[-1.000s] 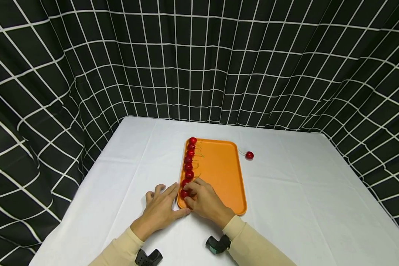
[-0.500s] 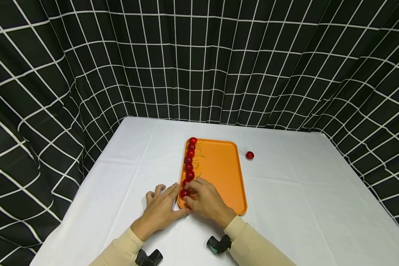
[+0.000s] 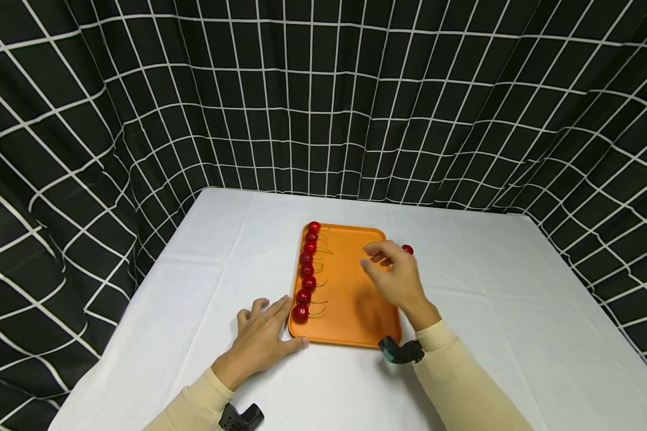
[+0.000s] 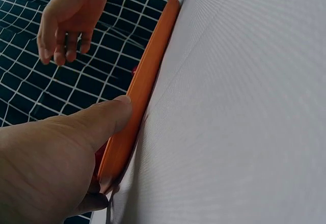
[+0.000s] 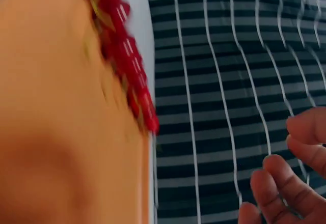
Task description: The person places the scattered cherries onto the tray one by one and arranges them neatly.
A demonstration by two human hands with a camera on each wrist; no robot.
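Observation:
An orange tray [image 3: 350,287] lies on the white cloth, with several red cherries [image 3: 301,313] in a row along its left edge, stems pointing right. My left hand [image 3: 264,338] rests at the tray's near left corner; in the left wrist view its thumb [image 4: 109,119] touches the tray wall. Above the right part of the tray hovers my right hand [image 3: 396,275], fingers loosely bent and holding nothing. Behind it, a single cherry [image 3: 407,249] lies on the cloth right of the tray, its stem hidden. The right wrist view shows the fingers [image 5: 293,193] apart, beyond the blurred cherry row.
White cloth [image 3: 490,311] covers the table around the tray. A black curtain with a white grid [image 3: 334,108] surrounds the back and sides. A dark wrist device [image 3: 401,351] sits on the right wrist, and another [image 3: 241,417] on the left.
My right hand has let go of the nearest cherry in the row and moved right and away from me, towards the lone cherry. The left hand has stayed in place.

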